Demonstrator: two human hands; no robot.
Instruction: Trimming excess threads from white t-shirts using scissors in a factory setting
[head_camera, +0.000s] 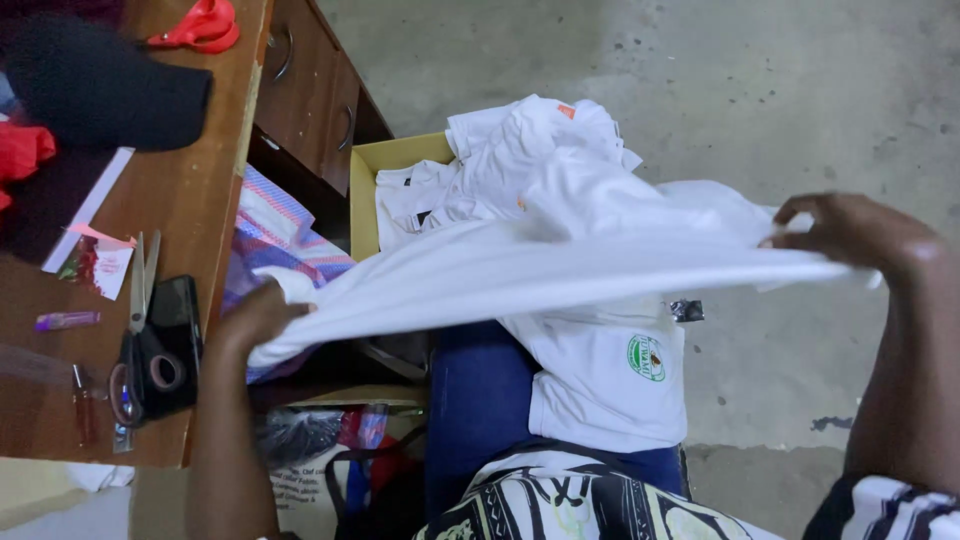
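Note:
I hold a white garment (520, 275) stretched out flat between both hands above my lap. My left hand (255, 318) grips its left end next to the wooden desk. My right hand (850, 232) grips its right end out over the concrete floor. Under the stretched cloth another white shirt with a round green badge (610, 375) lies across my blue-trousered leg. Behind it, a yellow cardboard box (365, 195) holds a heap of more white shirts (530, 150).
A wooden desk (195, 205) with drawers stands at the left, carrying large scissors (135, 330), a black phone (175, 340), red scissors (200, 27), a black cap and paper tags. A striped cloth (275, 225) lies beside the desk. Bags sit on the floor below.

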